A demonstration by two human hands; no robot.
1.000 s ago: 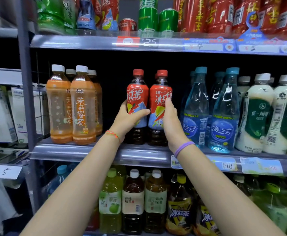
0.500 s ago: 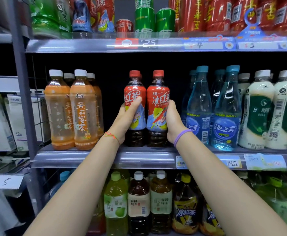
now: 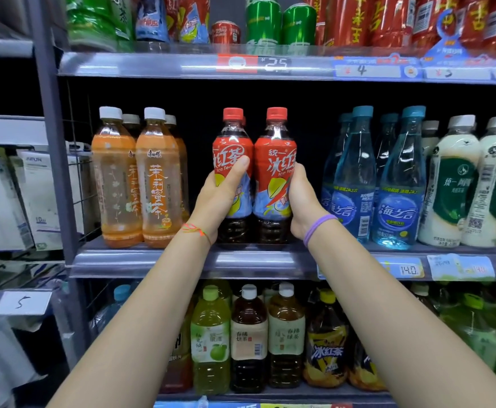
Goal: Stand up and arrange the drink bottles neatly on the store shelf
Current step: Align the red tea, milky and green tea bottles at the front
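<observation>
While both hands are squeezing inward, the 2 red iced-tea bottles (image 3: 254, 175) are now touching side by side w/ labels facing out more than 1 s ago, so this pair is looking nearly squared at the middle shelf (image 3: 258, 260) front. Left hand (image 3: 223, 198) is wrapping the left bottle, right hand (image 3: 302, 201) the right. Neighbours: approx 4 orange tea bottles (image 3: 136, 178), 4 blue bottles (image 3: 379, 178).
</observation>
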